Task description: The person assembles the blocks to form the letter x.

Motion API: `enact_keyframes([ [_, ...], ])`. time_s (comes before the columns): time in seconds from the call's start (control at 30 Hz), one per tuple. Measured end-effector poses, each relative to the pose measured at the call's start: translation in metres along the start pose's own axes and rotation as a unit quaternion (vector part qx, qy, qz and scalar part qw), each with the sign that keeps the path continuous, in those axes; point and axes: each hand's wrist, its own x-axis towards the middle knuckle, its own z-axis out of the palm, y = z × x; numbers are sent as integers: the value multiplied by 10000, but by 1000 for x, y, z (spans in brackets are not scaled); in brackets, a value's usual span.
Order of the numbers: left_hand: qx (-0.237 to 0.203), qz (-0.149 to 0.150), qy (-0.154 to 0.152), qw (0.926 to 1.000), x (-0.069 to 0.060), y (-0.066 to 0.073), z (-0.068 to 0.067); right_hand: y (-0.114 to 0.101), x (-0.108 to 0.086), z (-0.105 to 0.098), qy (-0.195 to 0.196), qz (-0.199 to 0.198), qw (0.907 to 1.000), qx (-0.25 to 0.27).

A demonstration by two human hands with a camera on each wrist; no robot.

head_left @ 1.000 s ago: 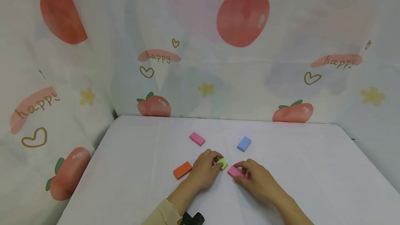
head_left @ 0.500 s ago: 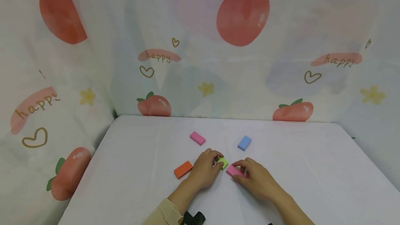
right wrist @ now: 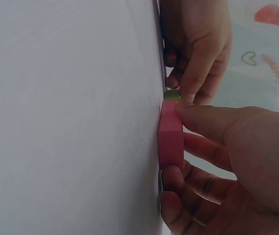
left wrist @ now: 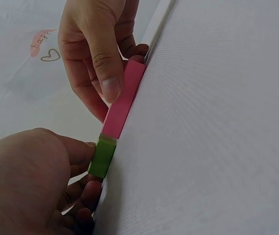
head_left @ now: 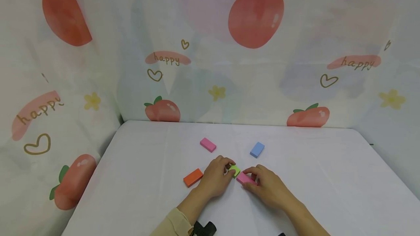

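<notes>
In the head view, my left hand (head_left: 214, 178) pinches a lime-green block (head_left: 234, 170) flat on the white table. To its right, my right hand (head_left: 270, 187) grips a pink block (head_left: 244, 179) between thumb and fingers. The left wrist view has the end of the pink block (left wrist: 125, 100) against the green block (left wrist: 103, 156), and they seem to touch. Much of the green block is hidden by the left hand in the head view. From the right wrist, the pink block (right wrist: 171, 142) lies along the tabletop, the green one (right wrist: 172, 95) just beyond it.
An orange block (head_left: 193, 177) lies left of the left hand. Farther back are another pink block (head_left: 208, 145) and a blue block (head_left: 257, 149). A patterned cloth (head_left: 256, 83) hangs behind the white table (head_left: 147, 163). A black device (head_left: 205, 229) is by the left wrist.
My right hand has slid the pink block slightly left, narrowing the gap to the green block. The left hand holds almost still.
</notes>
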Motion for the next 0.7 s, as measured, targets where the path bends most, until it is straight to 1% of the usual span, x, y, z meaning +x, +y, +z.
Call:
enact_keyframes([
  [0.13,3,9,0,10000,0,0,0,-2,1,1,-19,80,10000,-50],
  [0.7,-46,-80,-45,9999,0,2,-1,-6,2,1,19,95,9999,-100],
])
